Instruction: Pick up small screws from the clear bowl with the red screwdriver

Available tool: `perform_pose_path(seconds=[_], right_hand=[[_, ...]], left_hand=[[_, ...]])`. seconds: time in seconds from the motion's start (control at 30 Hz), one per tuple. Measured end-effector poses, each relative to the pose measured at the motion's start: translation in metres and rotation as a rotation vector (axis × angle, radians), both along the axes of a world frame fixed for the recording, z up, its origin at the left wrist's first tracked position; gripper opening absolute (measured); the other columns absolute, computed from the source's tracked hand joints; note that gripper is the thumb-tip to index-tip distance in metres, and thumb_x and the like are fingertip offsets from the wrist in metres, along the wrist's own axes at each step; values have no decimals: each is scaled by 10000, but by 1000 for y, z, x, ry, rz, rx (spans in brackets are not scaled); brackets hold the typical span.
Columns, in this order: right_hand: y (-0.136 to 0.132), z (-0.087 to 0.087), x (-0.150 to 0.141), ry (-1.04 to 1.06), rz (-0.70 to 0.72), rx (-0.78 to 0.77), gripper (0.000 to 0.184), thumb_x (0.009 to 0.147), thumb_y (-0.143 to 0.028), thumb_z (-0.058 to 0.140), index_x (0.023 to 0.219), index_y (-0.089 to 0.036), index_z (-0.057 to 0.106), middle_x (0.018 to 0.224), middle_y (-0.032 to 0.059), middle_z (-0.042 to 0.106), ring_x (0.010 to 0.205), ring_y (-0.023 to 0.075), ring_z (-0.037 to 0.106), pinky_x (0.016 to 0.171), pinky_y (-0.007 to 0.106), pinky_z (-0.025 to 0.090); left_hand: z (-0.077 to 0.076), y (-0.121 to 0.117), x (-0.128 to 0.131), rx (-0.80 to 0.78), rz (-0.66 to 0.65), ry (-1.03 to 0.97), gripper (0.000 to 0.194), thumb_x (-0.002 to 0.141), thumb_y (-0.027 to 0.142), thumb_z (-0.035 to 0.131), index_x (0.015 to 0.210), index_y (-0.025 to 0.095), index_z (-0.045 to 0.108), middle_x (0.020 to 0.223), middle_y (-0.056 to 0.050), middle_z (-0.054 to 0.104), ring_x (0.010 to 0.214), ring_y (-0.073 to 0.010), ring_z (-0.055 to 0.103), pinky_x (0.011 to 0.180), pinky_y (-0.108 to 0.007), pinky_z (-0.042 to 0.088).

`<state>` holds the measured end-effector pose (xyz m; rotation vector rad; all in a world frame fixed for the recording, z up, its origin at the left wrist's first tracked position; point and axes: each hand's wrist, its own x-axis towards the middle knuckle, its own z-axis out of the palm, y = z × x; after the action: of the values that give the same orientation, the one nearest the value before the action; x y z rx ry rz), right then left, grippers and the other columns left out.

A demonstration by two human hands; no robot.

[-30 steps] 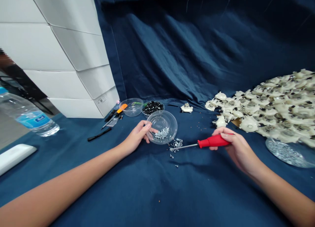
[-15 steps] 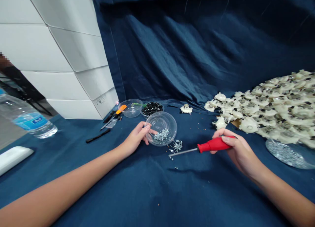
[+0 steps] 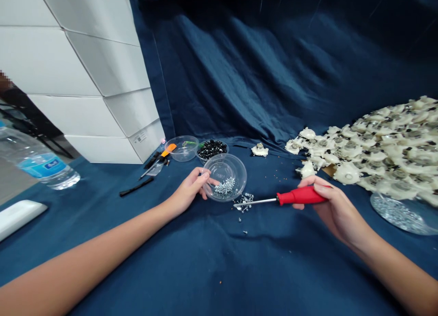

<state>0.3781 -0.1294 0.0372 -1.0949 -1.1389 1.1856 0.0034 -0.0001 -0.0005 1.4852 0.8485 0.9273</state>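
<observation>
Pinched at its left rim, a clear plastic bowl point(image 3: 236, 170) is tilted toward me in my left hand point(image 3: 191, 186). Silvery screws point(image 3: 226, 186) lie gathered in its lower part. My right hand point(image 3: 328, 202) is closed around the red handle of a screwdriver point(image 3: 301, 196), whose shaft points left. The tip is over or against a small heap of loose screws point(image 3: 245, 201) on the cloth just right of the bowl; contact is unclear. Two single screws point(image 3: 245, 232) lie nearer to me.
Behind the bowl are a tub of black parts point(image 3: 212, 149) and a clear lid point(image 3: 183, 149). An orange-handled screwdriver point(image 3: 167, 151) lies left. Many cream plastic parts point(image 3: 349, 172) and a bag of screws point(image 3: 397, 213) fill the right. White boxes point(image 3: 109, 119) and a bottle point(image 3: 48, 167) stand left.
My right hand has raised the screwdriver tip slightly, away from me, from the near edge of the screw heap onto the heap itself. My left hand and the bowl stay nearly still.
</observation>
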Motion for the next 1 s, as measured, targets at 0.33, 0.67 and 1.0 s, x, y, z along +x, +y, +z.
perform_pose_path(seconds=[0.33, 0.67, 1.0], right_hand=[[1, -3, -8, -79, -58, 35, 249, 1051, -507, 684, 1108, -267, 717, 999, 63, 820, 905, 290, 740, 855, 378, 568], [2, -4, 0, -168, 23, -3, 203, 1009, -431, 708, 951, -240, 743, 734, 28, 796, 706, 257, 724, 776, 346, 531], [1, 2, 2, -156, -4, -6, 210, 1003, -418, 713, 917, -227, 733, 730, 34, 781, 676, 250, 721, 754, 340, 530]], left_hand=[[0, -1, 0, -3, 7, 3, 563, 990, 704, 667, 1175, 189, 536, 1108, -150, 832, 740, -189, 745, 614, -293, 580], [1, 0, 1, 2, 4, 12, 543, 1003, 687, 661, 1178, 188, 538, 1124, -153, 834, 734, -183, 749, 615, -289, 580], [1, -1, 1, 1, 3, 9, 557, 1003, 696, 657, 1185, 186, 533, 1122, -151, 833, 727, -174, 739, 615, -288, 582]])
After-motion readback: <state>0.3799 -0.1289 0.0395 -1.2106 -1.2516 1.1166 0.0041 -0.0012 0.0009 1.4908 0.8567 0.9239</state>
